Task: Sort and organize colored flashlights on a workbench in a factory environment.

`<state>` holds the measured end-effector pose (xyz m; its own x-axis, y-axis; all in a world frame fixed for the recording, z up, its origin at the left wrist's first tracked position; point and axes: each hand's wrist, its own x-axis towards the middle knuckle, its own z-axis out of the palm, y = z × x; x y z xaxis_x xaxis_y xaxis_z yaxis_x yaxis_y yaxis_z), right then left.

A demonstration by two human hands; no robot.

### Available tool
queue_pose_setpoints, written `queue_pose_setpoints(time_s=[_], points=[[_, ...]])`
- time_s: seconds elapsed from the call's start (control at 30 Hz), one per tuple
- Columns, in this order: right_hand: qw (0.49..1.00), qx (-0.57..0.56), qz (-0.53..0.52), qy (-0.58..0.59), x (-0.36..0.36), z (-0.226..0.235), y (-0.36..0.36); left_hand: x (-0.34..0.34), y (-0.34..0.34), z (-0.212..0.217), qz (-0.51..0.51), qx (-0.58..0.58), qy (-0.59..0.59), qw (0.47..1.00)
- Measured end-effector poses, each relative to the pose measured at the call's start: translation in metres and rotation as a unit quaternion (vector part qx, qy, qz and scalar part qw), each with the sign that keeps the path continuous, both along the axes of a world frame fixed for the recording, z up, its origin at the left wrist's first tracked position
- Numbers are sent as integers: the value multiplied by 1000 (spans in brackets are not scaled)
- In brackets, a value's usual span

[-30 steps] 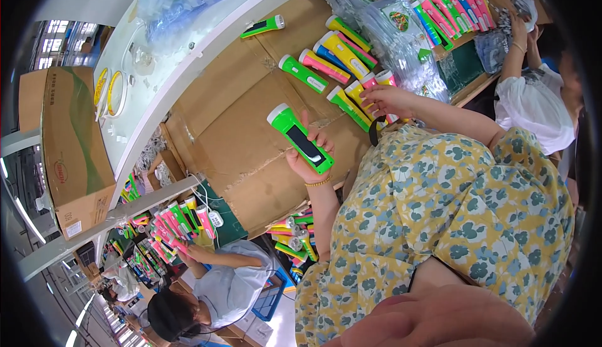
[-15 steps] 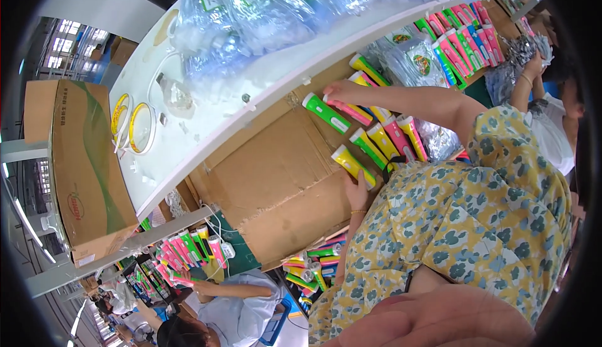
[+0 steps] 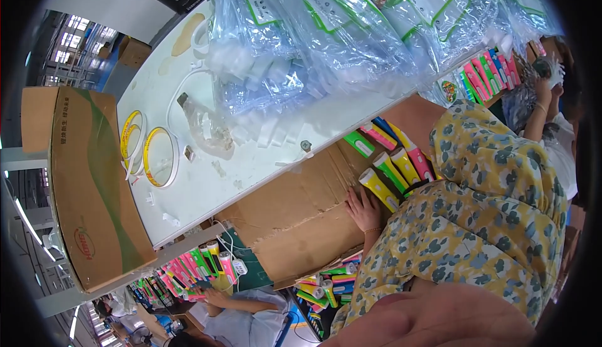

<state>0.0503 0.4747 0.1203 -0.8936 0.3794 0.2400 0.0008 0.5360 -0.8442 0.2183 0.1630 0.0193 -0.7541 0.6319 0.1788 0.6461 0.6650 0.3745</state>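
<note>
My left hand (image 3: 362, 210) lies on the brown cardboard (image 3: 295, 221) with its fingers spread, holding nothing. Right beside its fingertips is a yellow flashlight (image 3: 378, 189) with a white end. Behind it, more flashlights lie in rows: a green one (image 3: 390, 172), a yellow one (image 3: 404, 165) and a pink one (image 3: 419, 162). Further up, another green flashlight (image 3: 359, 144) lies partly under the edge of the white shelf. My right forearm reaches under that shelf, which hides the right hand and whatever it touches.
The white shelf (image 3: 251, 177) bears clear plastic bags (image 3: 326, 39), tape rolls (image 3: 161, 157) and scraps. A tall carton (image 3: 94, 190) stands at the left. Loose flashlights (image 3: 329, 290) fill a box below. Co-workers sit at lower left, near flashlights (image 3: 188, 268), and at far right.
My view has shifted, so the shelf covers more of the flashlights. My right hand has gone out of sight beneath it. The left hand has come off the yellow flashlight onto the cardboard.
</note>
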Motion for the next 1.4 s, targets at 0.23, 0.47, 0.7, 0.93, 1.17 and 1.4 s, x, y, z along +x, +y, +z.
queue_pose_setpoints(time_s=[0.23,0.47,0.7,0.93,1.17,1.4], points=[[985,-165,39,-32,74,29,-20,32,-4,7,-4,15,-2,1000],[954,-223,140,-143,230,75,-63,59,-20,30,-5,70,-42,997],[974,-64,166,-139,359,134,-96,91,-18,155,96,414,-132,896],[980,-3,186,-71,415,136,-128,170,12,225,-82,116,-180,973],[975,-76,206,-21,461,126,-123,197,2,246,-166,60,-46,983],[958,-241,147,-58,513,135,-146,262,-22,256,-160,79,-170,969]])
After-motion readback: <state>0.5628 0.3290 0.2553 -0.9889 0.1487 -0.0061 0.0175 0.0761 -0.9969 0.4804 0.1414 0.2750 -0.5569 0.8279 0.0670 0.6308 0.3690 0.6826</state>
